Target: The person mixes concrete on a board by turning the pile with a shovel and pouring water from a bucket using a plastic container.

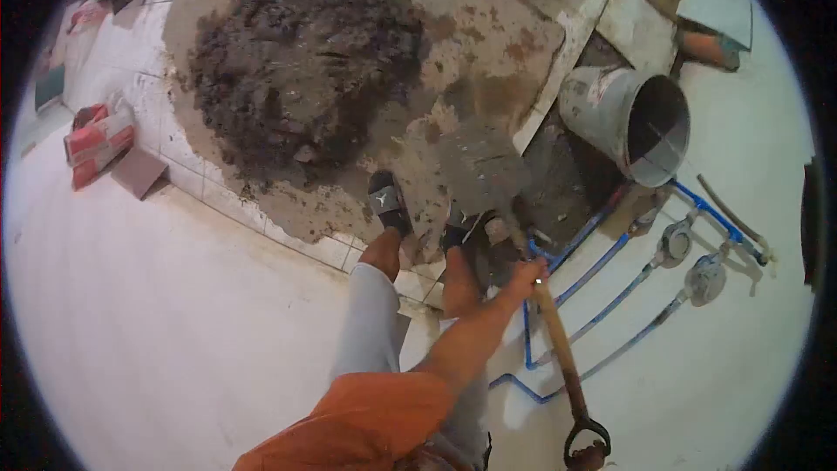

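The shovel [561, 344] slants down to a caked blade [485, 173] overlapping, in view, the right sandal [456, 225] at its seven o'clock, with the left hand [528, 276] closed round the shaft and the right hand [587, 455], partly cut off, wrapped on the end grip; a slip could strike those toes. A sideways shaft could knock the blue pipes [591, 272] at five, or the blade the bucket [602, 118] at two. Room opens toward twelve over smeared floor [514, 44], between the dark heap [305, 70] at ten and tile edge [574, 52] at one.
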A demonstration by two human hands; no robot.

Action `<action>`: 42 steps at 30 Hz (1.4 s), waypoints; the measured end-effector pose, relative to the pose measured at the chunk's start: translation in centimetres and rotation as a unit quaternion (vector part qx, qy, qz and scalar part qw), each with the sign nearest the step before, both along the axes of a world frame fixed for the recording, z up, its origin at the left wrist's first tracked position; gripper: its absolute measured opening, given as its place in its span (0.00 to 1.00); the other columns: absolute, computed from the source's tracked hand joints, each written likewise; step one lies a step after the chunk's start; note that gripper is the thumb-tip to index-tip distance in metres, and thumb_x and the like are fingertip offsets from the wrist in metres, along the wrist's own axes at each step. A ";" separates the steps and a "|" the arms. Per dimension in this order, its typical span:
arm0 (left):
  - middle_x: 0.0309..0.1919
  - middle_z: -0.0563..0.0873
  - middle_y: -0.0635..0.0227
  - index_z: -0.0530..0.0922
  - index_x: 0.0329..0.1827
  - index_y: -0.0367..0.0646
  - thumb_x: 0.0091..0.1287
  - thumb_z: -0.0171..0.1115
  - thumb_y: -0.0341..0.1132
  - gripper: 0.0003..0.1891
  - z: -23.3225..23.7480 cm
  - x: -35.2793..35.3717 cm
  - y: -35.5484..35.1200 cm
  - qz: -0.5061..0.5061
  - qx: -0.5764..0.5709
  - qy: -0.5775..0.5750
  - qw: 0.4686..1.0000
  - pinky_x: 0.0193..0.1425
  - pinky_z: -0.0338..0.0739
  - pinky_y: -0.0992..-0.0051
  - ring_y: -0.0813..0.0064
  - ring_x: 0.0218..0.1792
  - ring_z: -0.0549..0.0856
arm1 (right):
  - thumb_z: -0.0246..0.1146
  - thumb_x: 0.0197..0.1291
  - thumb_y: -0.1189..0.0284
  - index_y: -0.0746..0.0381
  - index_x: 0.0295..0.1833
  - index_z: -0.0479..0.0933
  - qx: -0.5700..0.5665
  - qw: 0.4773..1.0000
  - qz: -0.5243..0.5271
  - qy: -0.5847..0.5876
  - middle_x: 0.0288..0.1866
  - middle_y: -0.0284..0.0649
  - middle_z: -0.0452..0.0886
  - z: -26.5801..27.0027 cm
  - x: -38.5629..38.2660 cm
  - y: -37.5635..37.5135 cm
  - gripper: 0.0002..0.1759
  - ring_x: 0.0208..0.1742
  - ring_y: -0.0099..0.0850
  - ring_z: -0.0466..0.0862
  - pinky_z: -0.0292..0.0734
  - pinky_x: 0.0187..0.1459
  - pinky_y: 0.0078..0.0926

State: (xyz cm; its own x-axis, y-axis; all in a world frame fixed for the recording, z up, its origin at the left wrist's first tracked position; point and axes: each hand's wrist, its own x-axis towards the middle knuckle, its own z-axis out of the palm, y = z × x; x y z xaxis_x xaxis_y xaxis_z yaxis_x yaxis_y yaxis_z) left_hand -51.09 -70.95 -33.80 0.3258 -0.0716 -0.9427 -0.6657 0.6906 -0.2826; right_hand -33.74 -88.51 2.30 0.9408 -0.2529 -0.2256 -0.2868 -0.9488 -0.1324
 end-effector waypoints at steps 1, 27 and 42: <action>0.19 0.79 0.62 0.76 0.22 0.38 0.57 0.59 0.31 0.08 -1.1 1.8 -0.5 -0.017 -0.002 0.004 1.000 0.19 0.71 0.72 0.72 0.17 0.78 | 0.60 0.55 0.67 0.62 0.35 0.72 -0.012 1.000 0.004 0.002 0.19 0.33 0.68 -1.4 0.7 0.1 0.10 0.14 0.25 0.68 0.68 0.17 0.25; 0.17 0.72 0.75 0.68 0.22 0.45 0.59 0.57 0.29 0.09 11.4 -34.8 28.4 0.356 0.174 -0.161 0.904 0.25 0.74 0.80 0.81 0.18 0.73 | 0.61 0.51 0.69 0.63 0.35 0.76 0.138 0.627 0.767 0.004 0.28 0.34 0.74 10.3 -26.3 21.9 0.09 0.29 0.29 0.75 0.72 0.32 0.25; 0.18 0.72 0.76 0.69 0.29 0.44 0.65 0.55 0.31 0.07 29.2 -36.8 21.7 0.231 0.239 -0.009 0.943 0.24 0.74 0.80 0.85 0.19 0.73 | 0.59 0.50 0.70 0.63 0.40 0.75 0.278 0.208 0.936 0.063 0.22 0.31 0.71 19.9 -31.9 32.0 0.12 0.19 0.22 0.71 0.65 0.21 0.22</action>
